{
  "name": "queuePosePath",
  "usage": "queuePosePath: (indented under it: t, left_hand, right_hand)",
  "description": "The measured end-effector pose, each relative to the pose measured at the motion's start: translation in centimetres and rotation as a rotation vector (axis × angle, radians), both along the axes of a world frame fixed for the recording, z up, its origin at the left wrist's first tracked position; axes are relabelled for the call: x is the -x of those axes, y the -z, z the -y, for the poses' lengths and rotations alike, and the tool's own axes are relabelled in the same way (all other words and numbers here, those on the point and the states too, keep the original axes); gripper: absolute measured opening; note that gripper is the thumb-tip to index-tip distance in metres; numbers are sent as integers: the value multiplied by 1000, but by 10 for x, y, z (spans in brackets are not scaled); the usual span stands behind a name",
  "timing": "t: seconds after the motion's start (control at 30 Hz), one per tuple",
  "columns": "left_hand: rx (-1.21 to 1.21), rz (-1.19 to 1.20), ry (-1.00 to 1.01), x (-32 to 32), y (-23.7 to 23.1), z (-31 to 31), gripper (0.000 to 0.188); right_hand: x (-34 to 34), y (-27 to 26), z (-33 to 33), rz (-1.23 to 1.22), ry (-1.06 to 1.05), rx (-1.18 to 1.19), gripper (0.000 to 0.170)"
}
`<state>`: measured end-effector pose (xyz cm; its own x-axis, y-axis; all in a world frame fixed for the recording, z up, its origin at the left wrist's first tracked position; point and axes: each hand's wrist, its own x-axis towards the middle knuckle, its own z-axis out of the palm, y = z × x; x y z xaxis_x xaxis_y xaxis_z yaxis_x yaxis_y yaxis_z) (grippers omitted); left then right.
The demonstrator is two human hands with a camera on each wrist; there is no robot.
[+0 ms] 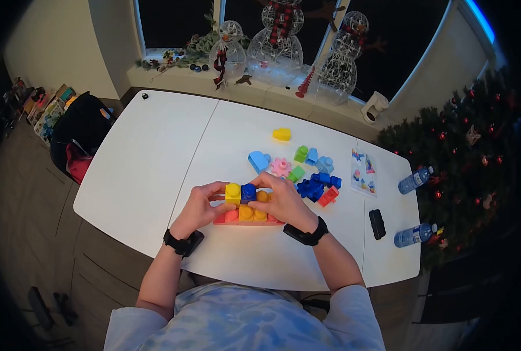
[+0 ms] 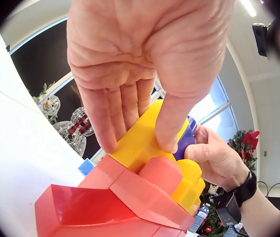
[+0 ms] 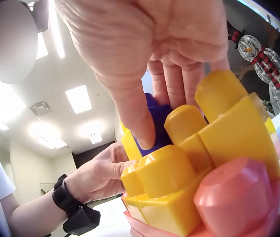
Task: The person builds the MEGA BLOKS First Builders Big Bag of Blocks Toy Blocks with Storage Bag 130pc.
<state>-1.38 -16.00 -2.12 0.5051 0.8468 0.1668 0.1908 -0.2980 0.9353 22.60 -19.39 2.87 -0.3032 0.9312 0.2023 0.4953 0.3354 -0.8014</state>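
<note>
blue blk [image 1: 249, 193] in r grip [image 1: 288, 203], pinched thumb-to-fingers; l grip [image 1: 196, 208] pinches yellow blk [image 1: 233, 193] just beside

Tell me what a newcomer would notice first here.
Probably the boxy yellow plastic block in the left hand, beside the dark blue plastic block in the right hand. Beyond the white table, wire-frame snowmen line the pale windowsill; a green Christmas tree stands right of the table.

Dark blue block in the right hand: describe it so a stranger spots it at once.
On the white table, find the block build near the person. There the right hand pinches the dark blue block, beside a yellow block in the left hand. Among the build's yellow and reddish pieces, it alone looks blue.
</note>
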Motion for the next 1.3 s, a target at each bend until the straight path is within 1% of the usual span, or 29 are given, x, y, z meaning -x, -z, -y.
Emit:
queuePosePath:
  t: [0.07, 0.2, 0.27, 0.3, 0.37, 0.43, 0.5, 0.53, 0.6, 0.67, 0.73, 0.9, 1.03, 1.1, 1.13, 1.17, 1.23, 1.3]
  left_hand:
    - [5, -6, -7, 0, 0, -1, 45]
    - [-29, -28, 17, 0, -2, -1, 48]
    - [37, -5, 36, 0, -12, -1, 55]
    - [35, -3, 48, 0, -12, -2, 55]
    - [-13, 39, 56, 1, -13, -5, 61]
    - [-25, 64, 61, -3, -17, -4, 60]
    - [-38, 90, 61, -8, -19, -3, 60]
    - [-58, 98, 55, -11, -20, -2, 58]
    - [-80, 111, 48, -16, -20, -1, 57]
    - [-88, 76, -10, -19, -19, 1, 51]
    - [-88, 64, -25, -20, -18, 1, 49]
    - [-101, 46, -35, -19, -15, 0, 45]
    - [-84, 54, -28, -19, -16, -1, 45]
    - [-72, 58, -25, -18, -15, 0, 45]
    - [-76, 63, -22, -18, -15, -1, 44]
    - [-79, 68, -18, -19, -14, -1, 44]
    - [-77, 60, -25, -20, -13, 1, 44]
    - [-81, 57, -33, -21, -13, 0, 44]
  right_hand:
    - [-1, -1, -1, 36, -19, 24, 35]
    - [-2, 1, 0, 13, 0, 54, 37]
    - [-7, -2, 3, 173, -13, -106, 39]
    - [-13, -7, 5, 176, -1, -106, 39]
    - [-36, -25, 4, 56, 126, -159, 34]
    - [-75, -35, -6, 253, 303, -172, 29]
    - [-118, -21, -17, 483, 431, -112, 24]
    - [-134, -10, -20, 487, 431, -116, 24]
    - [-157, 13, -27, 788, 461, -29, 27]
    - [-166, 31, -31, 822, 468, -8, 30]
    - [-170, 43, -36, 851, 471, 15, 32]
    - [-174, 64, -44, 875, 394, -12, 37]
    - [-169, 57, -45, 856, 380, -32, 34]
    - [-147, 25, -33, 608, 401, -201, 28]
    - [-129, 5, -28, 463, 421, -83, 35]
    - [-111, -4, -22, 461, 422, -80, 35]
    - [-80, -11, -9, 73, 254, -99, 43]
    - [-53, -6, 3, -35, 117, -132, 45]
